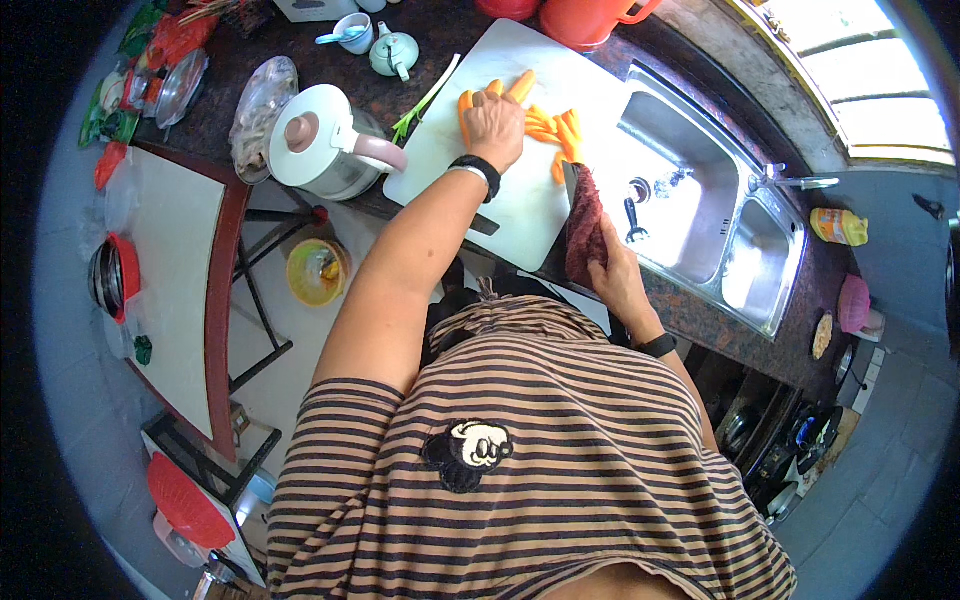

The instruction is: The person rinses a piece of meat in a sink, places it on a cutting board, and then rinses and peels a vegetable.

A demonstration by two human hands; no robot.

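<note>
On the white cutting board (pixel 517 217), my left hand (pixel 496 129) bends over peeled carrots (pixel 523 85), gripping them with its fingers largely hidden beneath it. Carrot pieces (pixel 544 126) lie to its right, with a small piece (pixel 559 168) lower down. My right hand (pixel 621 276) holds a dark red cloth (pixel 586 236) at the board's right edge. A narrow grey edge shows at the cloth's upper left; whether it belongs to a knife blade is unclear. The cloth's top nearly meets the lowest carrot pieces.
Right of the board is a steel double sink (pixel 679 180) with a black-handled peeler (pixel 634 222). A glass kettle (pixel 326 146) stands at the left, near spring onions (pixel 427 97) and a teapot (pixel 394 54). A red pitcher (pixel 585 22) stands behind. A yellow bin (pixel 306 281) is on the floor.
</note>
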